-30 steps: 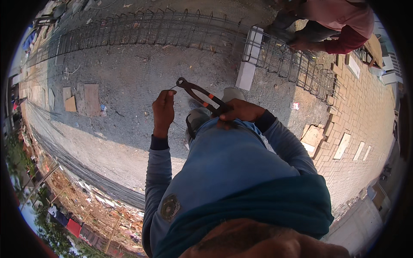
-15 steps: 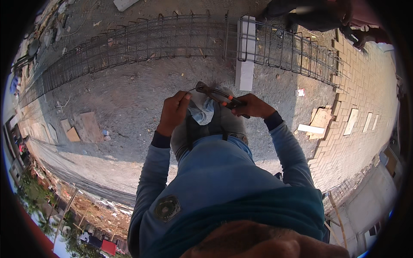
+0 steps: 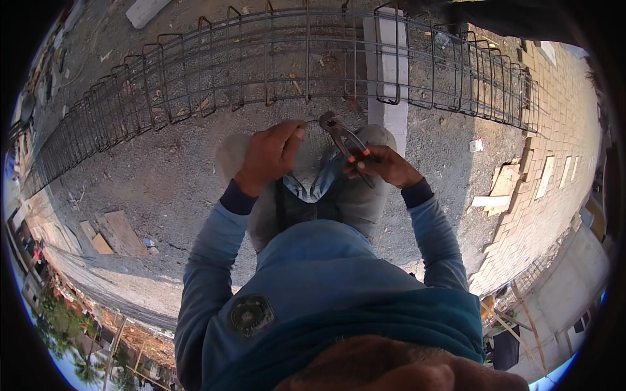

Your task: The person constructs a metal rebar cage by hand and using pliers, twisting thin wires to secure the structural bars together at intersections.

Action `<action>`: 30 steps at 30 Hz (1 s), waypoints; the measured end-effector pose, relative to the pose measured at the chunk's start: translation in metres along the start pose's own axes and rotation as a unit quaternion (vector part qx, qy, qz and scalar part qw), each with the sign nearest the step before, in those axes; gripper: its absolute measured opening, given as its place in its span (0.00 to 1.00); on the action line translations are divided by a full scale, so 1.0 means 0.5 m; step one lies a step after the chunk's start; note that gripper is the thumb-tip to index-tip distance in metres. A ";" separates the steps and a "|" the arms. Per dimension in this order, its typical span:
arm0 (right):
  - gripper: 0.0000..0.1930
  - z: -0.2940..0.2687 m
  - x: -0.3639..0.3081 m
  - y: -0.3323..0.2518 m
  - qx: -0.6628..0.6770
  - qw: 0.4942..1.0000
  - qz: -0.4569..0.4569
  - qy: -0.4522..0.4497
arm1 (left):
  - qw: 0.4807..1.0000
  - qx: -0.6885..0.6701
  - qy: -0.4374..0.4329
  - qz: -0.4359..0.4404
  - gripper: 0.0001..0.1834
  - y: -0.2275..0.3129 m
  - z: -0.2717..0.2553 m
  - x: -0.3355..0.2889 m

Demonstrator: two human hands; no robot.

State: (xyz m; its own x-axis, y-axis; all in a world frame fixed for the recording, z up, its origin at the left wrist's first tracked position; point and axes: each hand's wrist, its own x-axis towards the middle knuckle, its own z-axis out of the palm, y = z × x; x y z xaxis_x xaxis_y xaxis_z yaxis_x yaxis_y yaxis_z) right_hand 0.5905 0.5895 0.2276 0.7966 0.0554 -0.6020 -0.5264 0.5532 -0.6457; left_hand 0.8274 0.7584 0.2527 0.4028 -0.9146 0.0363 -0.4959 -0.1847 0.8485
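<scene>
Gravel (image 3: 176, 176) gap before cage (image 3: 308, 58) edge; right hand (image 3: 386, 167) grips pincers (image 3: 335, 130), left hand (image 3: 268, 156) pinches wire (image 3: 313, 121).

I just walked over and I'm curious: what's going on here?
A person's left hand pinches a thin wire, which reaches toward the head of the pincers in the right hand; whether they touch is unclear. Beyond the hands, a long steel rebar cage crosses over a pale block. Neither hand touches the cage.

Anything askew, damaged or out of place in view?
Nothing looks damaged around the pliers in the right hand or the rebar cage. The oddest thing is a small red-and-white scrap lying on the gravel, right of the white block; it looks like stray litter.
</scene>
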 end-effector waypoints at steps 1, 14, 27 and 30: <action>0.16 -0.011 0.029 0.021 0.007 1.000 -0.027 0.013 | 0.999 -0.027 0.002 -0.025 0.09 -0.031 0.018 0.003; 0.14 -0.006 0.176 0.197 -0.093 0.981 -0.117 0.127 | 0.998 -0.014 0.055 0.023 0.08 -0.254 0.107 -0.051; 0.13 -0.032 0.121 0.129 -0.125 0.991 0.044 -0.036 | 0.980 -0.178 -0.060 -0.069 0.12 -0.275 0.057 -0.080; 0.14 -0.017 0.131 0.124 -0.159 0.987 -0.014 -0.001 | 0.979 -0.189 -0.014 -0.070 0.12 -0.292 0.073 -0.099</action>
State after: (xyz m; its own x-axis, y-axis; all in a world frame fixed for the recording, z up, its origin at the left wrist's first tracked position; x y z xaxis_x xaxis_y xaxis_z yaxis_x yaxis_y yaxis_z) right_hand 0.6076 0.6201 0.1442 0.8129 0.0455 -0.5807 -0.5701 0.2665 -0.7772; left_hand 0.8517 0.8176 0.1078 0.4225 -0.9002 -0.1054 -0.1140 -0.1681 0.9791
